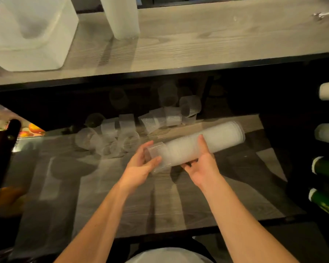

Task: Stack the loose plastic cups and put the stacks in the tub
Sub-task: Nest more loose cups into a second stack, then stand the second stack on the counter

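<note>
the person is holding a long stack of cups [201, 144] lying almost level above the desk [106, 186], its wide end pointing up and to the right. the right hand [202, 164] is cradling the stack from below near its narrow end, thumb lying over the top and the other fingers curling underneath, so it is closing around the stack. the left hand [141, 166] is gripping a single clear cup [156, 152] at the stack's near end, fingers [146, 146] arching over it and thumb pressing its lower side; the cup is touching the stack. loose cups [110, 137] are lying scattered on the desk beyond the hands. a white tub [27, 31] is sitting on the upper shelf [217, 38], far left.
</note>
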